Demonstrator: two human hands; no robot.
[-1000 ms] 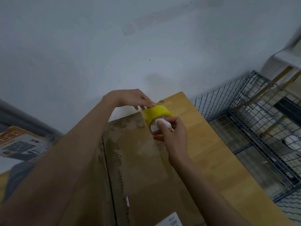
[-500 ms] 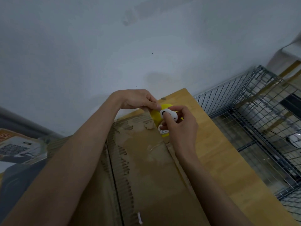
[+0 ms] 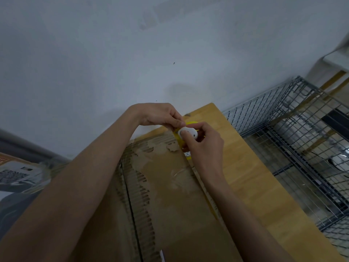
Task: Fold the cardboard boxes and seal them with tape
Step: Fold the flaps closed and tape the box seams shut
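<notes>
While the right hand [image 3: 203,146] grips a small white cutter [image 3: 188,133] and the left hand's [image 3: 160,115] fingers [image 3: 177,123] pinch tape at the yellow roll [image 3: 190,123] over the box's [image 3: 170,195] far edge on the counter [image 3: 251,182], a slip could tear the tape crooked.

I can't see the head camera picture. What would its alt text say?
Two bare hands meet at the far edge of a flattened cardboard box on a wooden table: the right hand grips a small white object against a yellow tape roll, and the left hand pinches at the roll. A wire mesh rack stands to the right, before a pale wall.
</notes>
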